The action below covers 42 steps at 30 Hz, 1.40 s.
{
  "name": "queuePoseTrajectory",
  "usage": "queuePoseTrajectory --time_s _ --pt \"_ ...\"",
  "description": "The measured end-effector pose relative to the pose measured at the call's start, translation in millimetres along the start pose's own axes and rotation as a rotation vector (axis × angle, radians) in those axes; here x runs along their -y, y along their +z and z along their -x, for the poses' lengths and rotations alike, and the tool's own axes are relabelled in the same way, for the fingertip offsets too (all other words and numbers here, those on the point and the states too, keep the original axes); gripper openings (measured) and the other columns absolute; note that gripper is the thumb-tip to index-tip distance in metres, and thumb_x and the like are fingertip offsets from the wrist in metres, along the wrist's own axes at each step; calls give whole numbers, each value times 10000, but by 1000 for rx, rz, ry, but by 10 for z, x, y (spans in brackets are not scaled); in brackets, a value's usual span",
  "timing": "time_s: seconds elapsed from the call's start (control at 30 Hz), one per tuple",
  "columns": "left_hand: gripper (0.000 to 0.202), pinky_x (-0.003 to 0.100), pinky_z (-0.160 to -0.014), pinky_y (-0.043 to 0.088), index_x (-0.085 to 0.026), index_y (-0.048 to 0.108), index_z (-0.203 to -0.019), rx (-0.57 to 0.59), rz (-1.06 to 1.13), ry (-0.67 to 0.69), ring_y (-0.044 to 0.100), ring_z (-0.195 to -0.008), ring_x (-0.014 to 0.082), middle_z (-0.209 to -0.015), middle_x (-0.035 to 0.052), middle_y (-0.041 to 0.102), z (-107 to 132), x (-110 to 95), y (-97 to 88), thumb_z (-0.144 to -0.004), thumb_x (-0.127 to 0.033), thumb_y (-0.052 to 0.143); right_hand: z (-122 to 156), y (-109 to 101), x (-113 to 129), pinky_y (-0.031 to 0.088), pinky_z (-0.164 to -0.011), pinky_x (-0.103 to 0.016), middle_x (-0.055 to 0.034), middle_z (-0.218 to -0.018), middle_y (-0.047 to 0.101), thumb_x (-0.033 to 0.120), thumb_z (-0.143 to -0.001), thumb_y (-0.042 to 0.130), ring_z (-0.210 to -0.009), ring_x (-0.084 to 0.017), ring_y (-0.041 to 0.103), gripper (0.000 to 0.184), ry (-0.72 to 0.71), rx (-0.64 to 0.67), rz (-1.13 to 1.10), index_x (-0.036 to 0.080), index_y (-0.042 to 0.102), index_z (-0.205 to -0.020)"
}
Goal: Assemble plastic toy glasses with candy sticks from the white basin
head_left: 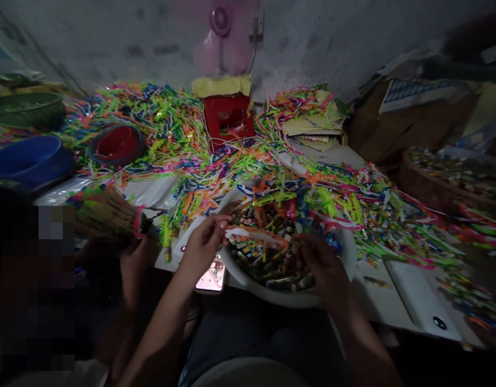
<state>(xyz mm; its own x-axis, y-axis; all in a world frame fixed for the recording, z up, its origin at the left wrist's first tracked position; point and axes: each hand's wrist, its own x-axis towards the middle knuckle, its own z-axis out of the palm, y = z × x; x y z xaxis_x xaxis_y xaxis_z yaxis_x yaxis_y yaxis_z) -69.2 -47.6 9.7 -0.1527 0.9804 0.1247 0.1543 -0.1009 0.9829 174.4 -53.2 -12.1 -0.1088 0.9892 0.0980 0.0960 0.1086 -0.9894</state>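
Observation:
Over a white basin (264, 295) my left hand (205, 239) is closed, thumb and fingertips pinching one end of an orange and white plastic strip (259, 236). At the strip's other end my right hand (320, 260) is closed too, its fingers bent and in shadow. Stretched between both hands, the strip lies nearly level. Below it, the basin holds many small printed tubes (272, 269) with yellow and dark bands. More coloured plastic pieces (280, 199) lie along the basin's far side. What the tubes contain cannot be seen.
Heaps of bright plastic strips (159, 118) cover the table. A lit phone (211, 277) lies left of the basin, a white flat case (421, 301) right. A co-worker's hand (135, 263) holds a bundle at left. Blue basin (26, 158), red box (227, 118) and fan (221, 21) stand beyond.

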Motion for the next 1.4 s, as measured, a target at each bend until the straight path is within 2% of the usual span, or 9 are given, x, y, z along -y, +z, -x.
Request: queuePoseTrajectory --time_s 0.23,0.4,0.57,0.67,0.8,0.93,1.13,1.3,1.4 --pt "305 233 -626 459 -177 606 -963 13 219 -102 583 -635 121 -765 -1 596 237 47 364 -790 -428 622 90 18 46 442 -670 -282 -24 -771 582 520 -890 434 -711 -172 545 370 66 -39 85 247 594 -1082" --pt "281 224 -613 451 -184 592 -976 4 192 -95 574 -615 115 -718 -22 566 220 82 400 -808 -409 609 139 3 62 453 -689 -310 -72 -871 614 688 -874 193 -725 -187 544 677 -21 88 139 214 612 -1115" --pt "286 224 -604 452 -185 580 -995 12 164 -103 580 -604 117 -716 -27 551 240 76 419 -827 -416 582 147 38 47 437 -601 -285 -49 -777 637 618 -856 429 -635 -166 539 519 46 20 175 205 637 -1090" --pt "296 245 -638 467 -186 603 -1020 147 133 -107 598 -645 139 -752 -3 591 273 13 437 -833 -413 569 134 54 45 441 -606 -275 -53 -784 660 554 -860 480 -691 -179 573 446 106 -64 122 180 652 -1032" --pt "298 274 -740 466 -207 644 -1072 415 20 -133 623 -807 190 -837 36 666 286 -75 459 -841 -379 566 132 43 80 451 -632 -267 -62 -890 686 502 -880 474 -757 -184 597 387 86 4 99 190 643 -1033" --pt "220 253 -691 439 -184 687 -927 501 -101 -106 604 -812 191 -845 41 675 223 -108 437 -818 -354 601 144 36 115 462 -639 -264 -70 -976 681 475 -884 473 -743 -169 596 373 56 38 82 191 633 -1064" --pt "280 177 -527 364 -148 532 -647 331 192 -195 504 -547 78 -589 -43 564 108 -123 404 -697 -335 734 137 31 41 427 -525 -234 -24 -728 653 515 -798 580 -587 -128 537 405 5 -282 -22 184 666 -1015" --pt "341 245 -723 523 -123 636 -861 203 558 -415 670 -808 169 -940 76 715 91 -63 574 -599 -256 808 166 60 -19 481 -622 -260 -26 -756 658 449 -787 635 -681 -151 604 304 88 -192 -49 194 634 -954" --pt "305 246 -705 551 -125 639 -868 143 632 -416 684 -824 180 -969 87 720 100 -36 672 -631 -239 793 194 84 -44 503 -706 -294 -43 -864 641 409 -838 581 -780 -167 621 229 24 -180 6 200 567 -932"
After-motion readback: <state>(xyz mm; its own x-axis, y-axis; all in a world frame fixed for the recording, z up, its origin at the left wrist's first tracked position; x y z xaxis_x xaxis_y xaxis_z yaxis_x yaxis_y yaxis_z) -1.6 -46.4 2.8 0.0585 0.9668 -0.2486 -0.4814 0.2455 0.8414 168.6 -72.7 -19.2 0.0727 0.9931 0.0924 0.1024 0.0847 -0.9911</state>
